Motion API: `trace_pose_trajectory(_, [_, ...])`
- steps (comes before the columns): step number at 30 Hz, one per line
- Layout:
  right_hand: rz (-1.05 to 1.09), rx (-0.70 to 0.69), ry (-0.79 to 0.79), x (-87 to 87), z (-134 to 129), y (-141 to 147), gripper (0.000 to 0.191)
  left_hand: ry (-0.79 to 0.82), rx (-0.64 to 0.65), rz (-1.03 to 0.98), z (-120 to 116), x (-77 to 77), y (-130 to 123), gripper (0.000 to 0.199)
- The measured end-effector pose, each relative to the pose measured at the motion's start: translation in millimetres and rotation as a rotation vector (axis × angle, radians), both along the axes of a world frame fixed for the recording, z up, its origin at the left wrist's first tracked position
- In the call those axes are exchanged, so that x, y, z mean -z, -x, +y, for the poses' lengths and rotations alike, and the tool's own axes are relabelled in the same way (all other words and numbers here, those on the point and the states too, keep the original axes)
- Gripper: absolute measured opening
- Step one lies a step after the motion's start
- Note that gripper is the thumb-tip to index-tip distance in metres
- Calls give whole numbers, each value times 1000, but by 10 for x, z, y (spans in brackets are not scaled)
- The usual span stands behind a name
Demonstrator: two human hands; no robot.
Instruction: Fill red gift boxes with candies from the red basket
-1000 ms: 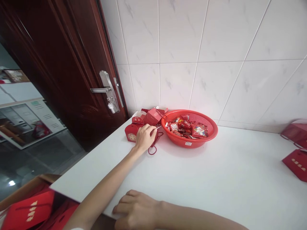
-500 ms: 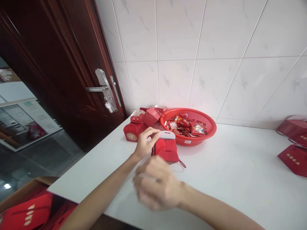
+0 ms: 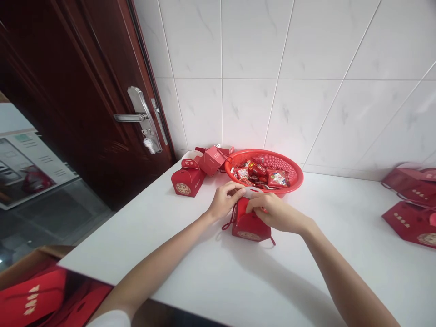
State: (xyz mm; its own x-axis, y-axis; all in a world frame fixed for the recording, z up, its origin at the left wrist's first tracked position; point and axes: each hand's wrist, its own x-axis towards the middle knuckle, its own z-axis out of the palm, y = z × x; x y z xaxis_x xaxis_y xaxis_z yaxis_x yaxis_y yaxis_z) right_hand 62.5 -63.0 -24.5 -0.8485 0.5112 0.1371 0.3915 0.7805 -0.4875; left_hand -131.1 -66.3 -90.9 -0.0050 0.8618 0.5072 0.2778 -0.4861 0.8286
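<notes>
Head view shows a red basket point(image 3: 295, 171) of wrapped sweets point(image 3: 277, 178) just beyond the work, with other red boxes point(image 3: 187, 181) left of it and more red packages point(image 3: 405, 222) far right on the white table point(image 3: 357, 236). Between the hands, a red box point(image 3: 252, 223) stands on the table: the left hand point(image 3: 227, 200) pinches its raised white flap point(image 3: 254, 192), while the right hand point(image 3: 270, 211) curls over its top, grip unclear. Its gold-patterned face point(image 3: 250, 235) points toward the person; partly covered, its long axis cannot be told.

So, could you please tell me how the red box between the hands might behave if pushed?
The red box has thin flaps, so it is probably light and easily dented. Its flat-sided shape suggests sliding rather than rolling.
</notes>
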Motion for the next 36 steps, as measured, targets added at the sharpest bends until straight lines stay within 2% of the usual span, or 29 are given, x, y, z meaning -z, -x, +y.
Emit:
trace_pose_trajectory(4, [-16, -43, 45, -110, 2, -87, 29, 19, -12, -8, 3, 30, -11, 35])
trace_pose_trajectory(8, [-70, -64, 119, -216, -1, -211, 14, 35, -85, -11, -21, 60, 12, 32])
trace_pose_trajectory(12, [-155, 75, 107, -276, -31, -267, 10, -24, -158, 26, -117, 83, 28, 18])
trace_pose_trajectory(14, [-209, 130, 93, -284, -60, -249, 17, -87, -172, 116, -199, 78, 20, 13])
trace_pose_trajectory(16, [-247, 132, 84, -281, -92, -210, 35, -113, -163, 220, -291, 58, -4, 17])
trace_pose_trajectory(18, [-258, 125, 70, -271, -120, -166, 56, -94, -139, 305, -376, 28, -44, 16])
trace_pose_trajectory(20, [-259, 132, 50, -257, -143, -134, 60, -41, -105, 362, -445, -5, -93, 21])
trace_pose_trajectory(25, [-302, 155, 15, -239, -177, -125, 20, 127, -77, 440, -557, -61, -196, 53])
trace_pose_trajectory(27, [-315, 155, 13, -243, -186, -131, 18, 159, -83, 468, -588, -64, -221, 56])
trace_pose_trajectory(32, [-345, 182, 8, -268, -222, -136, 28, 173, -54, 485, -621, -32, -260, 30])
trace_pose_trajectory(36, [-346, 214, 10, -260, -236, -161, 37, 141, -66, 351, -610, -59, -205, 21])
